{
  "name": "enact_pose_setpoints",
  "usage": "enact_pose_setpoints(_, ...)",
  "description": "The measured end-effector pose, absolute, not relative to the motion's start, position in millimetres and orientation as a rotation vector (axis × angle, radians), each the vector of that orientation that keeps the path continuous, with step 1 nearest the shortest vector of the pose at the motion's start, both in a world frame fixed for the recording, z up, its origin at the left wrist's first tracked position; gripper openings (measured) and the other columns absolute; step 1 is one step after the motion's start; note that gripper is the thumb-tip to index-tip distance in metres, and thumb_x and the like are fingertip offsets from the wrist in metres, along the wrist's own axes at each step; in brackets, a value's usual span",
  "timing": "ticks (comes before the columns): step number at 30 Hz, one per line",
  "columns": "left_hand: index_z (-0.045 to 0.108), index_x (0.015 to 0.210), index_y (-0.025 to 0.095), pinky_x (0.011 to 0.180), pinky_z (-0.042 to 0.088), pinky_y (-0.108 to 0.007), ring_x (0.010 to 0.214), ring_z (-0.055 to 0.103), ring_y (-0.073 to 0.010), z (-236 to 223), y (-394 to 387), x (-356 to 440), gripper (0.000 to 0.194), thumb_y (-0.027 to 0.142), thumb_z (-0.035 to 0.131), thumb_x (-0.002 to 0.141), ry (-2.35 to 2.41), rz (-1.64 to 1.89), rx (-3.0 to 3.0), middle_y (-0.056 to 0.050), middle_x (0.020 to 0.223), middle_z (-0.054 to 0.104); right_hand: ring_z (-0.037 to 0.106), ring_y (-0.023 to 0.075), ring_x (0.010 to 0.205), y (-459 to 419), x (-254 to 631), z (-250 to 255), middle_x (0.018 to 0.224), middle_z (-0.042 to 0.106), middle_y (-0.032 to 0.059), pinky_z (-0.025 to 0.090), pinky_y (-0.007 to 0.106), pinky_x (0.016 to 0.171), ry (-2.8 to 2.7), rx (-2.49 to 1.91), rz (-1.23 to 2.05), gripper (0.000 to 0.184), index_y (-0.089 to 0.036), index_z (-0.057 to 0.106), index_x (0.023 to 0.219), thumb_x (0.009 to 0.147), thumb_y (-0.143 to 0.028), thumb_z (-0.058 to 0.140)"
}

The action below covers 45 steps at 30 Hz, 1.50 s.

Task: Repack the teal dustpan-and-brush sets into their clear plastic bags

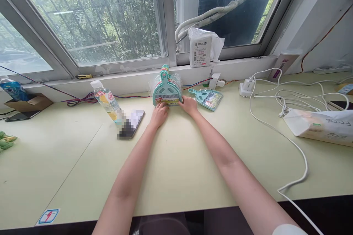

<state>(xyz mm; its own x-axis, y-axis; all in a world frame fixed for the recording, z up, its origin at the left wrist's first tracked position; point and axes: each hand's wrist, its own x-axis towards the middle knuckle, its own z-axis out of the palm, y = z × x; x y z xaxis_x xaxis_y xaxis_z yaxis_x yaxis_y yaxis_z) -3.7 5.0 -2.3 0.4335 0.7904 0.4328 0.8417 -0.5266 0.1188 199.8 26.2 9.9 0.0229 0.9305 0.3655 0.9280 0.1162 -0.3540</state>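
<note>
A stack of small teal dustpan-and-brush sets in clear wrapping [167,90] stands on the pale green table [176,161] by the window sill. My left hand [159,113] grips its lower left corner. My right hand [188,105] holds its lower right corner. Both hands have their fingers curled against the pack. One more wrapped teal dustpan set [206,98] lies flat just right of my right hand.
A drink bottle [107,102] and a phone [131,124] sit left of my hands. White cables [278,132] and a charger block [246,87] spread on the right, near a white bag [322,126]. A white packet [201,48] stands on the sill. A cardboard box [29,102] is far left.
</note>
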Motion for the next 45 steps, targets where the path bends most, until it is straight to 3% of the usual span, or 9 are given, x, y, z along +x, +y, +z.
enact_pose_setpoints(3,0.066,0.11,0.021,0.107,0.039,-0.042,0.125,0.044,-0.0264,-3.1,6.6,-4.7,0.037,0.012,0.043,0.083,-1.474,-0.676,-2.563,-0.007,0.134,0.052,0.065,0.0235,0.085,22.1,196.2,12.7,0.093,0.071,0.0083,0.041,0.028,0.069,-1.929,-1.847,-0.063,0.035,-0.021,0.06,0.106,0.09,-0.05,0.049)
enact_pose_setpoints(7,0.066,0.11,0.02,0.108,0.039,-0.042,0.125,0.044,-0.0267,-3.5,7.9,-5.2,0.036,0.013,0.042,0.084,-1.481,-0.671,-2.567,-0.008,0.135,0.052,0.066,0.0233,0.087,19.8,195.2,15.3,0.095,0.071,0.0091,0.042,0.028,0.07,-1.976,-1.896,-0.064,0.027,-0.021,0.056,0.11,0.095,-0.038,0.042)
enact_pose_setpoints(13,0.064,0.11,0.018,0.11,0.036,-0.04,0.126,0.044,-0.0254,-5.1,8.9,-4.7,0.038,0.01,0.038,0.084,-1.467,-0.72,-2.606,-0.008,0.134,0.05,0.067,0.0249,0.088,17.3,191.3,16.5,0.098,0.07,0.0127,0.042,0.029,0.071,-1.991,-1.956,-0.131,0.028,-0.018,0.055,0.11,0.097,-0.035,0.037)
enact_pose_setpoints(20,0.064,0.11,0.02,0.107,0.04,-0.043,0.124,0.044,-0.0265,-4.4,10.7,-4.4,0.037,0.013,0.038,0.085,-1.484,-0.719,-2.622,-0.008,0.135,0.05,0.064,0.0222,0.084,9.6,201.4,20.4,0.094,0.07,0.013,0.037,0.03,0.076,-1.817,-1.864,-0.2,0.039,-0.017,0.057,0.11,0.099,-0.042,0.029)
enact_pose_setpoints(25,0.064,0.109,0.019,0.108,0.038,-0.044,0.126,0.044,-0.026,-3.6,13.1,-4.6,0.039,0.01,0.036,0.084,-1.464,-0.747,-2.64,-0.01,0.134,0.05,0.053,0.0302,0.107,3.8,241.8,13.5,0.116,0.061,0.0191,0.037,0.039,0.086,-1.599,-2.036,-0.3,0.032,-0.014,0.056,0.116,0.092,-0.032,0.044)
enact_pose_setpoints(28,0.064,0.108,0.018,0.108,0.037,-0.043,0.127,0.044,-0.0263,-3.7,14.7,-4.4,0.036,0.013,0.037,0.086,-1.444,-0.78,-2.655,-0.011,0.133,0.05,0.047,0.0326,0.116,-8.6,266.0,8.9,0.124,0.057,0.0202,0.037,0.042,0.09,-1.833,-2.035,-0.293,0.034,-0.014,0.056,0.121,0.09,-0.023,0.045)
enact_pose_setpoints(34,0.065,0.105,0.019,0.108,0.037,-0.046,0.122,0.047,-0.0282,-1.8,16.5,-4.1,0.032,0.02,0.039,0.087,-1.458,-0.786,-2.661,-0.012,0.13,0.051,0.054,0.0269,0.108,-77.7,303.6,12.3,0.12,0.061,0.0147,0.042,0.038,0.087,-2.18,-1.852,-0.287,0.046,-0.021,0.056,0.127,0.09,-0.005,0.033)
enact_pose_setpoints(41,0.065,0.104,0.021,0.108,0.037,-0.042,0.123,0.047,-0.0264,3.3,7.4,-5.3,0.032,0.021,0.037,0.088,-1.522,-0.737,-2.623,-0.011,0.129,0.052,0.059,0.0225,0.099,-136.3,268.0,14.1,0.111,0.063,0.0126,0.047,0.032,0.079,-2.373,-1.573,-0.314,0.034,-0.018,0.058,0.119,0.091,-0.01,0.041)
enact_pose_setpoints(45,0.062,0.108,0.018,0.103,0.042,-0.039,0.119,0.053,-0.0247,8.3,-3.7,-9.4,0.035,0.018,0.035,0.087,-1.591,-0.773,-2.599,-0.012,0.125,0.055,0.061,0.0235,0.094,-137.0,241.9,18.2,0.111,0.062,0.0132,0.048,0.031,0.071,-2.203,-1.717,-0.376,0.041,-0.02,0.052,0.126,0.086,-0.011,0.048)
